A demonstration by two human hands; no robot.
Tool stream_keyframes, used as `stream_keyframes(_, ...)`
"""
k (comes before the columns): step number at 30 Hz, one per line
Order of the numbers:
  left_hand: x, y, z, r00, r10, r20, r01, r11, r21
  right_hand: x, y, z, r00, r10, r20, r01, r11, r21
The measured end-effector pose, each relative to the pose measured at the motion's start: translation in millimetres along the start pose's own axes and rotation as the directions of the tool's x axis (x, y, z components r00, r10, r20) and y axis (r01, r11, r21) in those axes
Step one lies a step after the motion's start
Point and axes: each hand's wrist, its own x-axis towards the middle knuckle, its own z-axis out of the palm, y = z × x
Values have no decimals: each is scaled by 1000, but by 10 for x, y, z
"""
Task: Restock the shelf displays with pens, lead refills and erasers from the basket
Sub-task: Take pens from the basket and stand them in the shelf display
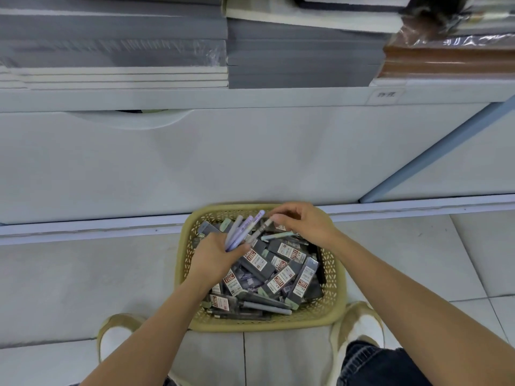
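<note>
Left hand (213,259) tight round lilac pens (243,229), right hand (305,222) pinch-tight on 1 pen (262,229) (over basket (264,326))

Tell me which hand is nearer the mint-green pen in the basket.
Right. The right hand, pinching a grey pen, is right beside the mint-green pen. The left hand, gripping purple pens, is farther off, over the left side of the basket.
</note>
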Motion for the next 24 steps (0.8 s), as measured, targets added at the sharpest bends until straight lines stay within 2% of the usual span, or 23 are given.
stream_keyframes(2,-11,-41,-11,998,-60,-24,57,992,-109,7,149,132,995,31,-98,-44,991,-129)
stream_keyframes(6,-45,-115,-26,991,-114,-68,99,975,-199,-49,366,401,994,92,-54,-106,904,-414)
stream_keyframes(10,-60,-115,-8,990,-130,-62,108,955,-277,-32,344,337,987,-78,-140,4,885,-466)
stream_keyframes(13,-71,-26,-13,986,-152,-65,117,918,-379,-30,140,159,977,-77,-197,32,975,-221)
stream_keyframes(17,-134,194,-97,990,-130,-51,86,854,-513,-32,-180,-24,994,12,-108,-2,996,92)
stream_keyframes(20,-232,341,-194,993,-96,-63,46,838,-544,-74,-465,-94,994,-28,-108,74,887,455)
stream_keyframes(24,-432,533,-370,989,-82,-121,-2,819,-574,-212,-869,-222,989,-84,-124,144,765,628)
